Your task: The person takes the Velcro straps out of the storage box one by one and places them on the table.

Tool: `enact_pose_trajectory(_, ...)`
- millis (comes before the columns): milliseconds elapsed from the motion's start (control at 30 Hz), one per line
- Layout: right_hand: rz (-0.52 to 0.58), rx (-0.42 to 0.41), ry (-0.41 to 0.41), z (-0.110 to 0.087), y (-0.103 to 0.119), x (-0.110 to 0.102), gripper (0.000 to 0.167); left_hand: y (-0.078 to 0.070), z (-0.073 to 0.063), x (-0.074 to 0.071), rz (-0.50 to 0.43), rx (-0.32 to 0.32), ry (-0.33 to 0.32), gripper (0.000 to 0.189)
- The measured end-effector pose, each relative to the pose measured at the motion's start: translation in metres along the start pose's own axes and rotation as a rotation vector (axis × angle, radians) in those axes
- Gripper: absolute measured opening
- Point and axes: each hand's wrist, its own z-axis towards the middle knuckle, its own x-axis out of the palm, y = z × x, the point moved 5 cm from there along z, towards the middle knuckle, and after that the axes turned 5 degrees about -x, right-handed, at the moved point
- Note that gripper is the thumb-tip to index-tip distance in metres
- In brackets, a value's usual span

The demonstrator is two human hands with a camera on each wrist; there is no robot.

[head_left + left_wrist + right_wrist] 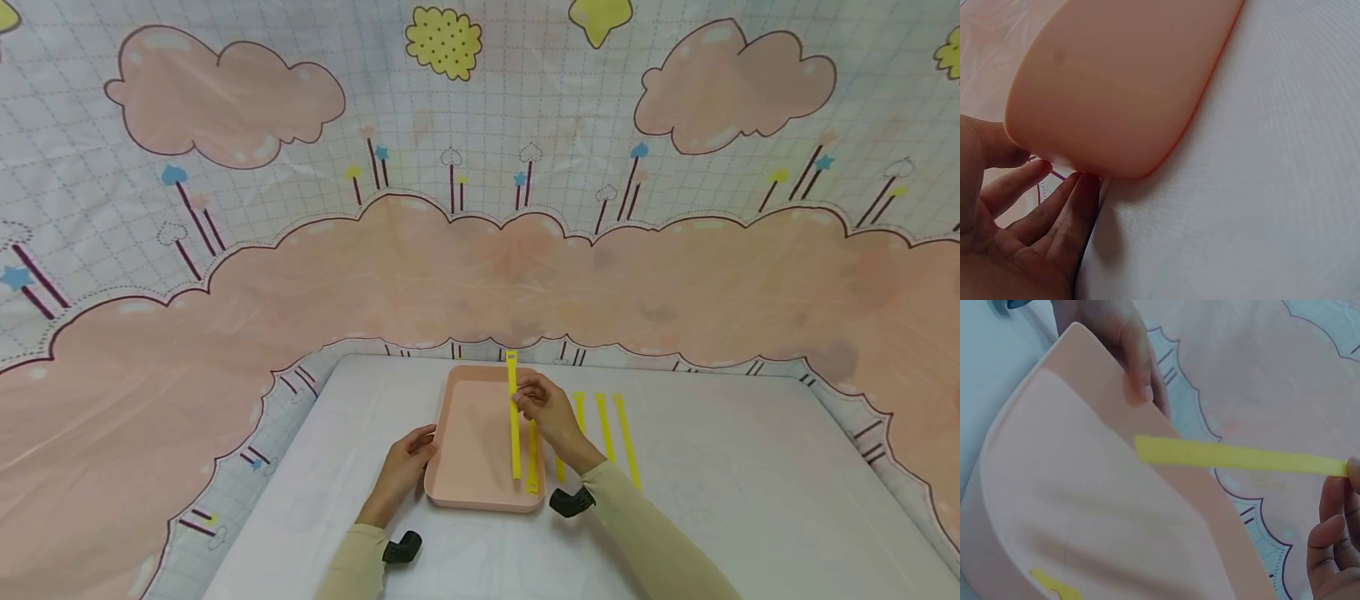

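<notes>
A pink tray (474,506) lies on the white table. At its left side my left hand (401,471) grips the rim, thumb over the edge and fingers against the outer wall, as the left wrist view shows of the tray's wall (1116,94). My right hand (551,417) pinches a flat yellow strap (515,442) between thumb and fingers, above the right part of the tray. The strap's slotted, wider end points away from me. Inside the tray, along its right side, lies another yellow strap (532,479), partly hidden by the right hand.
Right of the tray, several more yellow straps lie side by side on the table (750,467), among them the outermost strap (627,442); my right forearm covers parts of them. A patterned pink and white cloth (525,275) hangs behind the table.
</notes>
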Motion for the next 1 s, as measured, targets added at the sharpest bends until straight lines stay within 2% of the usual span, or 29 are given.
enact_pose_trajectory(267,-0.033,-0.012,-0.047,-0.007,0.006,-0.011,0.026,0.001,0.003,0.000,-0.011,0.001,0.001,0.038)
enact_pose_trajectory(567,-0.028,-0.022,-0.079,-0.012,0.003,-0.035,0.027,0.001,0.002,0.001,-0.015,-0.019,-0.001,0.039)
enact_pose_trajectory(1000,-0.068,0.028,-0.130,-0.020,0.000,-0.070,0.027,-0.005,-0.003,0.000,-0.028,-0.001,0.014,0.042)
